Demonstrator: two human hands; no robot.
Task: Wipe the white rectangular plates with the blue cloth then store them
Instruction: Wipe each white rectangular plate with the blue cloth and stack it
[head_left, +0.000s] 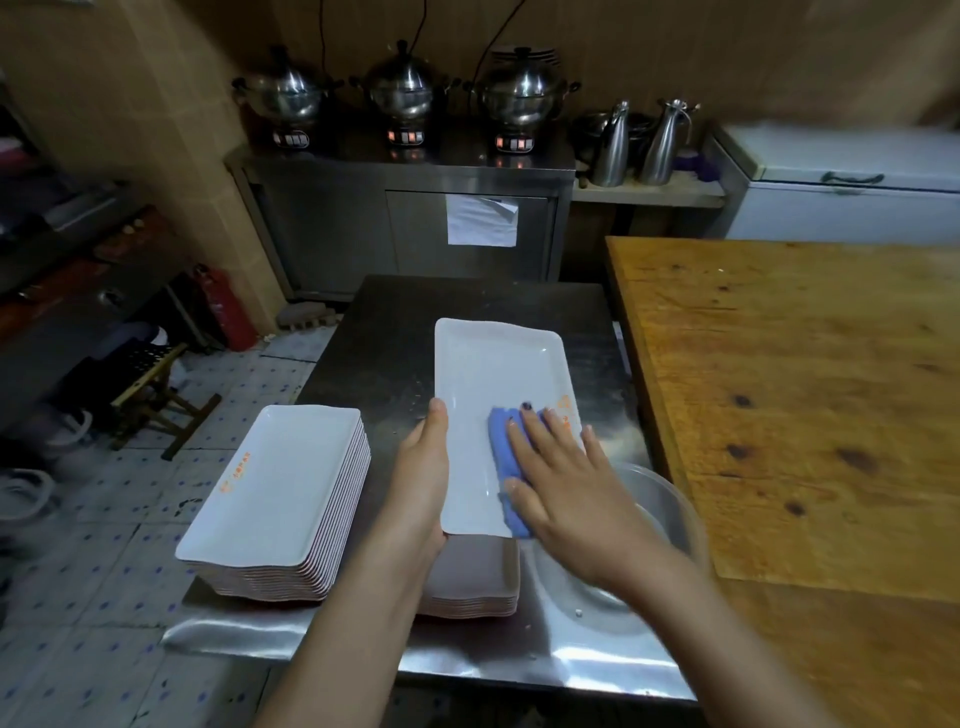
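Head | left hand (423, 483) grips plate (493, 374) edge | right hand (571, 493) flat, pressing blue cloth (501, 441)

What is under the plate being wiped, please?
A low stack of plates shows under the held plate, on the steel table. The plate and left hand cover its far part.

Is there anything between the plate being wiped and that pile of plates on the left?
Nothing visible. The plate and the stack are separated only by bare steel table and the left hand gripping the plate's edge; the stack's top is bare.
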